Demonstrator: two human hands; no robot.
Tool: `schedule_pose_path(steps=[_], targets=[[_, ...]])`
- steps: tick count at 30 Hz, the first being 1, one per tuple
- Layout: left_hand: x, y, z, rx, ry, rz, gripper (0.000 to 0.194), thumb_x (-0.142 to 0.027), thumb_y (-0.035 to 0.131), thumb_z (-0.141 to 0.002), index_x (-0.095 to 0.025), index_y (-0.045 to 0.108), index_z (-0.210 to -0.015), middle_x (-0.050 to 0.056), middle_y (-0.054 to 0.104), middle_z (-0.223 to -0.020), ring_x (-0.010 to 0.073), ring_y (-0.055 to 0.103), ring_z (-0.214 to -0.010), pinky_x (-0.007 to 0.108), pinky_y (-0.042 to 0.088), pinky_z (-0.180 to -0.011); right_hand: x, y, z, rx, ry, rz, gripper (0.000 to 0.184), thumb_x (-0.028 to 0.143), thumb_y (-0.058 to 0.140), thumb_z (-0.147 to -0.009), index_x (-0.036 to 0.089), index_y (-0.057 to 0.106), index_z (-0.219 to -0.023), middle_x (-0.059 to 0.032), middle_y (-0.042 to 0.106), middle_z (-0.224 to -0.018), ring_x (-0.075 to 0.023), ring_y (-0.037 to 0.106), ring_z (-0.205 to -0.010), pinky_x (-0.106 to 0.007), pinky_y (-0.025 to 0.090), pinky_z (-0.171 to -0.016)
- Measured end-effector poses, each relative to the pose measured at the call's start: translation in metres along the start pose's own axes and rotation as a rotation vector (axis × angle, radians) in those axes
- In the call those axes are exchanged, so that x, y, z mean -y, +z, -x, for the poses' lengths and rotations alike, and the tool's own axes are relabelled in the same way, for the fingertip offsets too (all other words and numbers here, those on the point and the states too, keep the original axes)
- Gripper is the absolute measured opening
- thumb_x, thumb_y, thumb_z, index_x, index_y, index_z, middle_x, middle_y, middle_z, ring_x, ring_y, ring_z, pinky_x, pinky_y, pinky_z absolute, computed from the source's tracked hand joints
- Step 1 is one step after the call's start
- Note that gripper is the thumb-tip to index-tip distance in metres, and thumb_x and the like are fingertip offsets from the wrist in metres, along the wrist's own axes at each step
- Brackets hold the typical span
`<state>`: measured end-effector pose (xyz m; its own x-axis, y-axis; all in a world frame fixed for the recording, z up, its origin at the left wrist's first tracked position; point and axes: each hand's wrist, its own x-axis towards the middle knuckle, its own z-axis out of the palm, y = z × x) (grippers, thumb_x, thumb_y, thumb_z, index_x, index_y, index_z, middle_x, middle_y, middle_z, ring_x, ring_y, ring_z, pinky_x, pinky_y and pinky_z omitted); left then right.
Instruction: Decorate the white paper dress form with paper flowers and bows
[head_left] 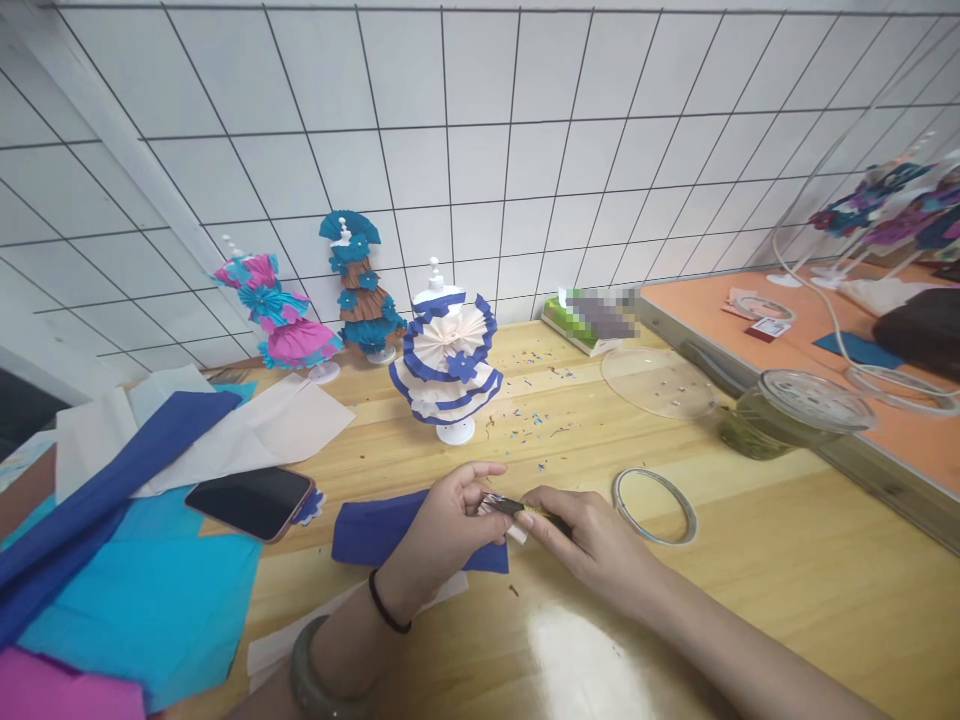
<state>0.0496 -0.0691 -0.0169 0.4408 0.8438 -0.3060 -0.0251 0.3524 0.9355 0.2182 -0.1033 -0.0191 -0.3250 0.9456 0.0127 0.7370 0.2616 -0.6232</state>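
Note:
My left hand (441, 522) is closed, pinching a small folded piece of white paper (517, 534). From the other side my right hand (592, 530) grips a slim dark tool with some gold on it (504, 504), its tip against the paper at my left fingers. Whether it is tweezers or small scissors I cannot make out. A dark blue paper strip (375, 530) lies flat under my left hand. Beyond my hands stands a small white dress form (455, 432) wearing a pleated white paper dress with blue trim (442, 345) and a blue flower.
Two more dressed forms, pink-turquoise (296, 335) and teal-brown (364, 290), stand by the tiled wall. Coloured paper sheets (165, 590) and a phone (251, 500) lie left. At right are a tape roll (655, 507), a lidded jar (787, 410), a clear disc (652, 380) and scattered scraps (536, 420).

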Motion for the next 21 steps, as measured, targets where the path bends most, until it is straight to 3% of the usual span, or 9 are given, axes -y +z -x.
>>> schedule_pose_path(steps=[8, 21], targets=[[-0.0013, -0.0008, -0.0005, -0.007, 0.001, 0.024, 0.048, -0.009, 0.062, -0.062, -0.012, 0.047, -0.108, -0.002, 0.061, -0.068, 0.0065, 0.053, -0.054, 0.02, 0.041, -0.057, 0.0011, -0.0008, 0.0007, -0.026, -0.008, 0.006, 0.032, 0.039, 0.034, -0.09, 0.018, 0.057, -0.083, -0.0022, 0.06, -0.067, -0.0144, 0.055, -0.061, -0.024, 0.035, -0.056], [-0.0017, 0.0062, 0.0012, -0.034, -0.032, 0.031, 0.048, -0.013, 0.066, -0.06, -0.013, 0.049, -0.105, -0.003, 0.059, -0.066, 0.0078, 0.054, -0.054, 0.022, 0.044, -0.056, 0.0004, 0.0017, 0.001, -0.011, -0.004, 0.021, 0.034, 0.039, 0.031, -0.092, 0.018, 0.052, -0.075, -0.0006, 0.057, -0.063, -0.0131, 0.053, -0.057, -0.023, 0.033, -0.054]])
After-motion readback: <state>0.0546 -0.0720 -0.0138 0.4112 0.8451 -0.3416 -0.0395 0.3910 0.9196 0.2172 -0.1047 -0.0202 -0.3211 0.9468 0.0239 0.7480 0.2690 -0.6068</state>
